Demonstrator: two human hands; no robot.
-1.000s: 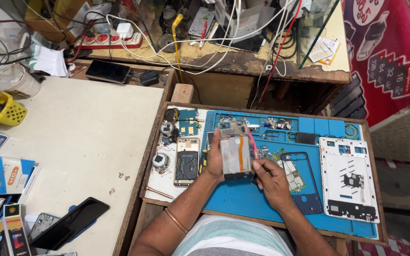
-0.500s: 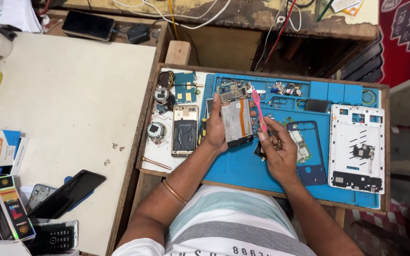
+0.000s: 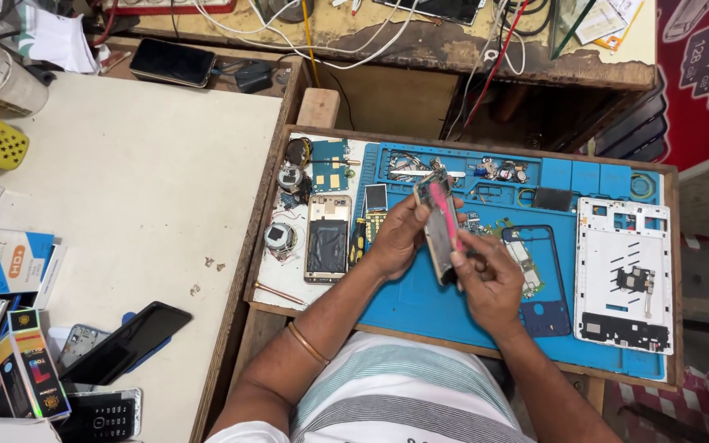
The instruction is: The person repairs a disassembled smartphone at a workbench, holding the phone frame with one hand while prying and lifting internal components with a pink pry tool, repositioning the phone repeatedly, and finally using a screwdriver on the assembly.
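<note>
Right, the left hand (image 3: pixel 395 238) is wrapped round a stripped phone body (image 3: pixel 436 234), fingers closed on its edge, holding it tilted up over the blue work mat (image 3: pixel 420 299). The right hand (image 3: pixel 490 283) is pinched shut on a pink tool (image 3: pixel 446 215) whose tip lies against the phone's face. Just left of the hands, a gold phone frame (image 3: pixel 327 239) lies flat on the tray. Over on the right, a white back housing (image 3: pixel 624 275) rests on the mat. A dark phone (image 3: pixel 127 342) sits well apart on the white table (image 3: pixel 141 172).
</note>
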